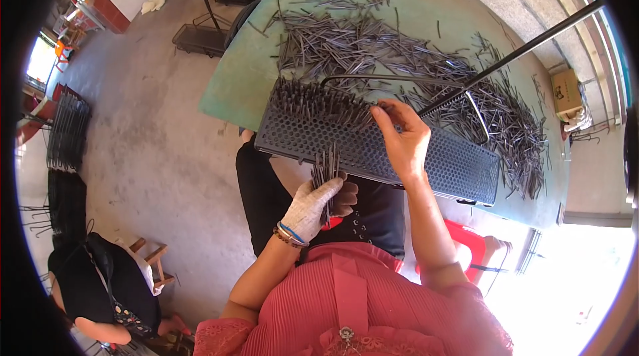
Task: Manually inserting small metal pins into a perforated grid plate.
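Observation:
A long black perforated tray (pixel 439 163) with a wire handle lies across the near edge of the green table, tilted toward me. Thin dark rods (pixel 313 98) stand packed upright in the holes at its left end; the holes to the right are bare. In its light work glove, my left hand (pixel 313 206) is closed round a bundle of dark rods (pixel 325 168) just below the tray's near edge. Over the tray, at the right end of the standing rods, my bare right hand (pixel 404 140) pinches with thumb and fingers. What it pinches is too small to make out.
Loose dark rods (pixel 359 43) are heaped over the green table (pixel 233 83). A black pole (pixel 526 46) slants across the right side. A cardboard box (pixel 566 93) stands by the wall. Another person (pixel 100 283) sits at lower left near a wooden stool (pixel 157 263). Black racks (pixel 66 130) line the left.

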Action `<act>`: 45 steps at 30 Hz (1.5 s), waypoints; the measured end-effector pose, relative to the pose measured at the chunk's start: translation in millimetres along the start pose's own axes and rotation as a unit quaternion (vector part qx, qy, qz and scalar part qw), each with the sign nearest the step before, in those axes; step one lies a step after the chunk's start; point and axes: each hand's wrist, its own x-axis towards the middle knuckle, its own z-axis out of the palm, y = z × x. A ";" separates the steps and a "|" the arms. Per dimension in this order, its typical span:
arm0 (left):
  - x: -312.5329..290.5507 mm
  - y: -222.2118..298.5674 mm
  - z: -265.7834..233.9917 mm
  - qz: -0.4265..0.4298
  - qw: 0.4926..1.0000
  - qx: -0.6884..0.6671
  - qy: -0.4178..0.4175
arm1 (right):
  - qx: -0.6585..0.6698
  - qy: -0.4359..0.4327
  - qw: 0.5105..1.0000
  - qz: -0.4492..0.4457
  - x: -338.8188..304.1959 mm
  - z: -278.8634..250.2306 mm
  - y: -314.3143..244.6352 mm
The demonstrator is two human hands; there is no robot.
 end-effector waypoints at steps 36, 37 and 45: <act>-0.9 5.5 -0.8 -0.004 1.000 0.024 0.004 | -0.210 -0.013 0.950 -0.230 -7.3 21.5 22.9; -0.7 5.5 -2.2 0.001 1.000 0.028 -0.002 | -0.223 -0.017 0.944 -0.243 -7.8 21.3 21.5; -4.9 12.2 -3.6 -0.001 0.999 0.035 -0.006 | -0.228 -0.019 0.942 -0.245 -15.2 18.3 10.9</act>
